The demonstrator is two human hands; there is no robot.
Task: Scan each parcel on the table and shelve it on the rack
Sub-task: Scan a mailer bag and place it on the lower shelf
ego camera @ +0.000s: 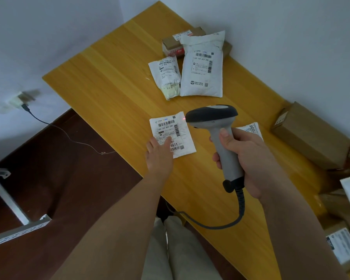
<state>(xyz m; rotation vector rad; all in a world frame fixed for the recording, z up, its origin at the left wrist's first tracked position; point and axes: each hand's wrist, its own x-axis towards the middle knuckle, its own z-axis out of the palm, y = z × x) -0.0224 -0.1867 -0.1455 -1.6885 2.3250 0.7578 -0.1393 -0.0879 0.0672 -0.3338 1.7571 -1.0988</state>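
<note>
Our left hand (160, 152) presses flat-fingered on the small white parcel (173, 134) at the bench's (113, 81) centre; our right hand (245, 156) grips the barcode scanner (216, 126) at three o'clock. It looks light and floppy; we'd pinch an edge.

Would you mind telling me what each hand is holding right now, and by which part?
The right hand grips the barcode scanner by its handle. The left hand holds nothing, resting flat on the small white parcel.

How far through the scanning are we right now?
Nothing visibly shelved yet. In hand: right hand grips the scanner, aimed at the small white parcel the left hand touches. Left: two white bags, brown boxes and more at the right edge.
</note>
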